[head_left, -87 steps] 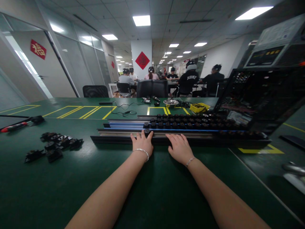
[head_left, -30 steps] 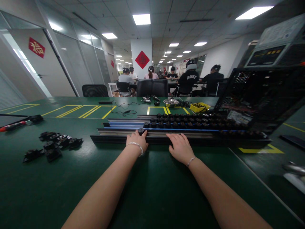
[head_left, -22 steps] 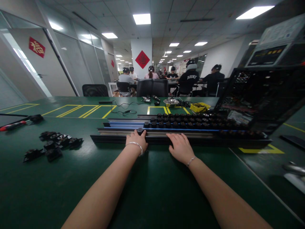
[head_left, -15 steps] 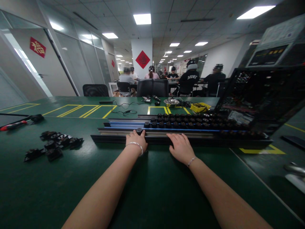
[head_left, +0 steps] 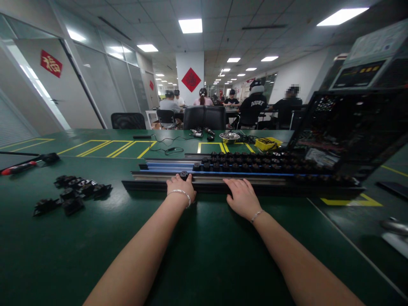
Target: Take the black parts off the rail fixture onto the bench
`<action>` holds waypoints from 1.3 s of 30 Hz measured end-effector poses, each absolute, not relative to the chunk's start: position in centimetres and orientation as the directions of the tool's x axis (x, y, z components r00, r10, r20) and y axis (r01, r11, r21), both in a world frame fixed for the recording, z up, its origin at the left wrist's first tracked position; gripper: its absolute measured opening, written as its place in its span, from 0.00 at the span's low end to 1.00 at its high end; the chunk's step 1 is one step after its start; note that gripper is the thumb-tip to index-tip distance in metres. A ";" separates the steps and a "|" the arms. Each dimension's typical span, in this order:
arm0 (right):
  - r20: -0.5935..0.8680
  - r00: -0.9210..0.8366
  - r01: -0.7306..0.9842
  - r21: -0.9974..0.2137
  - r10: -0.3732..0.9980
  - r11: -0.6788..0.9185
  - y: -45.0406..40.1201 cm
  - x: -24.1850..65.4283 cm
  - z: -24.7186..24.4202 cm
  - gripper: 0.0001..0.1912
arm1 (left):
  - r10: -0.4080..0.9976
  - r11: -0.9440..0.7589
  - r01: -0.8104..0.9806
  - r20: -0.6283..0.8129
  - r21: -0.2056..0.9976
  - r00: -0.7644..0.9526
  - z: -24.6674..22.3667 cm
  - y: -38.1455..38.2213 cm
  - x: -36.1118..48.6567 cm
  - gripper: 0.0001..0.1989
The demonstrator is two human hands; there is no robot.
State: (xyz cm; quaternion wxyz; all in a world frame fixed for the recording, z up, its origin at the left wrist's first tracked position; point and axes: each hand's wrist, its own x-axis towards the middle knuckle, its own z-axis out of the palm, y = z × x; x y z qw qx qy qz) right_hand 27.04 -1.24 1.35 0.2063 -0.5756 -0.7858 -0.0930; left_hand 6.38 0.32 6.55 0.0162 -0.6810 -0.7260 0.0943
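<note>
My left hand (head_left: 180, 187) has its fingers closed round a small black part (head_left: 184, 174) at the front metal rail (head_left: 153, 175). To its right, my right hand (head_left: 241, 196) rests on the black front edge of the rails (head_left: 210, 187), fingers stretched out and holding nothing. Behind both hands, rows of black parts (head_left: 242, 166) sit along the rails, mostly on the right half. Loose black parts (head_left: 72, 194) lie in a group on the green table at the left.
A red-handled tool (head_left: 19, 168) lies at the far left. Beyond the rails are cables, a metal bowl (head_left: 229, 137) and a yellow tray (head_left: 267, 143). A dark rack (head_left: 350, 127) stands at the right. Several people sit at tables further back.
My left hand and the small black part have shifted slightly left along the front rail. My right hand has stayed in place.
</note>
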 end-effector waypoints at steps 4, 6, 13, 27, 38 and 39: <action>0.430 -0.253 0.943 -0.090 0.867 0.320 -1.3 27.1 1.4 0.26 | 0.987 0.068 0.985 -0.136 -0.158 -0.090 6.9 0.4 6.0 0.38; 0.429 -0.256 0.942 -0.091 0.866 0.323 -1.3 27.1 1.4 0.26 | 0.983 0.077 0.985 -0.154 -0.157 -0.101 7.1 0.4 5.7 0.39; 0.437 -0.257 0.943 -0.082 0.862 0.323 -1.2 27.0 1.2 0.26 | 0.978 0.077 0.984 -0.178 -0.162 -0.106 7.2 0.7 5.0 0.39; 0.448 -0.248 0.941 -0.098 0.859 0.323 -1.3 27.0 1.3 0.25 | 0.998 0.020 0.998 0.061 -0.056 -0.017 4.6 0.0 2.4 0.34; 0.444 -0.253 0.939 -0.102 0.859 0.329 -1.3 27.0 1.2 0.26 | 0.929 -0.022 0.999 0.370 0.044 0.004 1.6 0.2 1.5 0.25; 0.446 -0.254 0.938 -0.102 0.858 0.331 -1.3 27.0 1.2 0.26 | 0.928 -0.028 0.998 0.374 0.053 0.006 1.7 0.2 1.4 0.24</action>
